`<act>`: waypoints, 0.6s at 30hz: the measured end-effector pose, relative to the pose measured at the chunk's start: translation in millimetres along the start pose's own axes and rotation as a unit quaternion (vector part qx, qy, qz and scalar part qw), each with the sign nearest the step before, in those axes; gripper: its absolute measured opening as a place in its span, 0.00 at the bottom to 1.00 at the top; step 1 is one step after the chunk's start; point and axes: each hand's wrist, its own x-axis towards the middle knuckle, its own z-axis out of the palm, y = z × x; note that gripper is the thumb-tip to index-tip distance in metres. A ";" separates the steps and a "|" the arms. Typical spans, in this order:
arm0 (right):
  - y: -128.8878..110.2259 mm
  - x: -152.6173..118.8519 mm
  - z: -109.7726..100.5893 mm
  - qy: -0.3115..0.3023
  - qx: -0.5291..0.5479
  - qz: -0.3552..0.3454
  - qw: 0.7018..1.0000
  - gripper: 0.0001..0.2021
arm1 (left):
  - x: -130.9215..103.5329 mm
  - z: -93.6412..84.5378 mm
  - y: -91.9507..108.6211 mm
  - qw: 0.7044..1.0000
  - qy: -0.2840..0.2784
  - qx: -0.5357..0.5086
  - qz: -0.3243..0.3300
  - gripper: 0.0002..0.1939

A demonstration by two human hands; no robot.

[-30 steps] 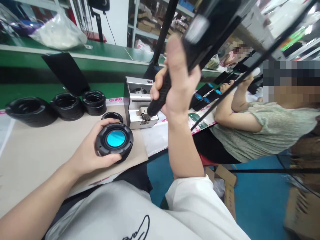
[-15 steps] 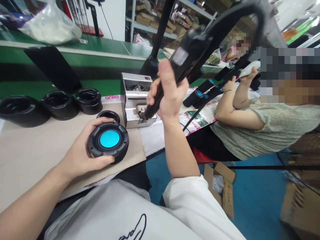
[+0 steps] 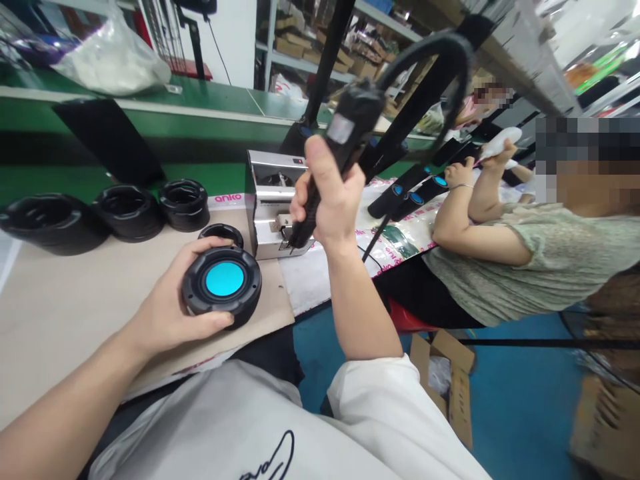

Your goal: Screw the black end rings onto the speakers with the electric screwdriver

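My left hand [image 3: 167, 300] grips a round black speaker-like part [image 3: 225, 280] with a bright blue disc in its centre, just above the beige board. Fingers wrap its far side and the thumb presses the near side. In my right hand [image 3: 336, 200] is a black electric screwdriver [image 3: 353, 117] with a pale label and a thick cord, its tip pointing down. That tip is at the front of a silver screw feeder [image 3: 257, 233]; whether they touch I cannot tell. Behind the round part lies a smaller black ring [image 3: 220, 232], partly hidden.
Several black ribbed housings [image 3: 129, 213] stand on the beige board [image 3: 100, 287] at left. A green conveyor [image 3: 225, 100] runs along the back. At right a co-worker [image 3: 500, 247] sits by several black tubes with blue ends [image 3: 415, 198]. An open carton [image 3: 460, 393] is on the floor.
The electric screwdriver has swung more upright, its top moving left, and its tip has come slightly down and nearer to me. My left hand keeps its hold on the round part.
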 end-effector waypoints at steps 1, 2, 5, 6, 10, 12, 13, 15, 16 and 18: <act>-4.8 -0.1 1.1 0.008 -0.001 -0.018 1.000 0.28 | -0.1 0.5 0.7 1.000 -0.001 -0.005 -0.002 0.46; -8.7 0.2 2.8 0.020 -0.006 -0.042 0.999 0.28 | -0.3 1.0 1.1 1.000 -0.003 -0.010 -0.001 0.46; -11.7 2.3 9.3 0.055 -0.034 -0.095 0.993 0.28 | -1.0 2.1 1.3 1.000 0.009 -0.014 -0.009 0.46; -9.8 2.8 11.0 0.065 -0.038 -0.095 0.993 0.29 | -1.3 2.3 0.9 1.000 0.016 -0.012 -0.016 0.46; 2.5 2.9 12.8 0.073 -0.033 -0.059 0.995 0.30 | -0.4 1.5 -2.3 1.000 0.004 -0.001 -0.001 0.46; 7.4 2.7 11.0 0.070 -0.038 -0.054 0.995 0.30 | 0.9 0.4 -3.6 1.000 -0.005 -0.003 0.010 0.45; 9.5 2.5 9.8 0.068 -0.040 -0.053 0.995 0.30 | 1.6 -0.1 -4.1 1.000 -0.006 -0.004 0.014 0.45; 13.2 1.0 7.0 0.054 -0.034 -0.046 0.997 0.29 | 2.4 -0.8 -4.4 1.000 -0.004 -0.006 0.019 0.45; 14.4 -0.4 5.6 0.042 -0.027 -0.036 0.998 0.28 | 2.5 -0.9 -4.3 1.000 -0.002 -0.006 0.021 0.45; 12.6 -4.4 3.7 0.023 -0.012 -0.012 1.000 0.26 | 2.5 -0.9 -4.0 1.000 -0.004 -0.003 0.020 0.44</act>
